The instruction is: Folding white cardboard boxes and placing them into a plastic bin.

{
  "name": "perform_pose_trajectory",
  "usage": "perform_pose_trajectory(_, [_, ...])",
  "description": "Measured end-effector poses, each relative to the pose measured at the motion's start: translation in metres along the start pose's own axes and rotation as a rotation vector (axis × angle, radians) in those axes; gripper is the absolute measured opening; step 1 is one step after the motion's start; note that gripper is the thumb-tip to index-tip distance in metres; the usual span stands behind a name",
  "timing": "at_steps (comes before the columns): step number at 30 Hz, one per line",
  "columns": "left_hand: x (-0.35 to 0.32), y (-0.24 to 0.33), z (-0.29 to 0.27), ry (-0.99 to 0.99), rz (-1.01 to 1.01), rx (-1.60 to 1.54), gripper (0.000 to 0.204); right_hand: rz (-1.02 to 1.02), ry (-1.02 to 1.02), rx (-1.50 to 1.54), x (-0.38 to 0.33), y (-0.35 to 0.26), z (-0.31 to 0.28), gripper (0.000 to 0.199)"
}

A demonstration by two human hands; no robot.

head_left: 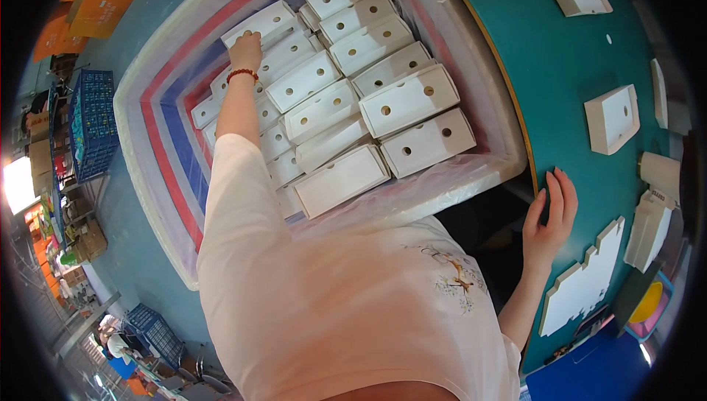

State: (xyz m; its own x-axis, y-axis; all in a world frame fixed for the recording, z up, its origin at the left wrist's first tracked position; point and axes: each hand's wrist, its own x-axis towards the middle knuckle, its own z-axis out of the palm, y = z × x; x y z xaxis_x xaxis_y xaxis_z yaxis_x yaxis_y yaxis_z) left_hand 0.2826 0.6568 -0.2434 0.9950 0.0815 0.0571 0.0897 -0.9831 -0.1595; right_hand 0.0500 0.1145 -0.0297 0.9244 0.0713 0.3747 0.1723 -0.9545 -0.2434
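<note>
The fingers of the left hand (246, 53) are bent over the side of a white box (266, 21); whether they are clamped on it or only rest there, I cannot tell. This box lies in the far left part of a striped bin (155, 154) with a plastic lining, next to other boxes of the same kind. The wrist carries one red bead bracelet (242, 73). The right hand (552, 217) is empty as far as I see, its thumb and fingers apart, at the near edge of the green tabletop (563, 106).

To handle this box well, I would keep the fingers on its long sides, turn it parallel to its neighbours, and press gently, so that the thin walls do not bend. The free hand could steady the row.

Now the count. Two rows of neighbour boxes (409, 99) can be read, about six in each, the touched one included; more lie at the left, partly behind the forearm, and these I cannot count surely. On the tabletop there are two separate open box pieces (613, 120), one notched white cardboard stack (585, 279) and one small white disc (609, 39). Beyond, at the left, stand two blue baskets (96, 125).
</note>
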Motion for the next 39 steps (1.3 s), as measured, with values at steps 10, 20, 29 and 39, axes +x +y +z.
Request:
perform_pose_trajectory(10, [-0.018,0.051,0.017,0.272,0.044,-0.112,0.024,-0.048,0.005,-0.103,0.002,0.001,0.005,0.029])
perform_pose_trajectory(20, [-0.045,0.04,0.038,-0.242,0.176,-0.37,0.025,-0.059,-0.007,-0.103,-0.002,0.001,0.005,0.031])
perform_pose_trajectory(29, [-0.074,0.079,-0.005,0.11,0.064,-0.483,0.02,-0.064,0.006,-0.119,-0.002,-0.004,0.004,0.028])
perform_pose_trajectory(39, [-0.227,0.151,-0.123,-0.193,0.275,-0.602,0.026,-0.072,-0.004,-0.078,-0.001,0.003,0.005,0.028])
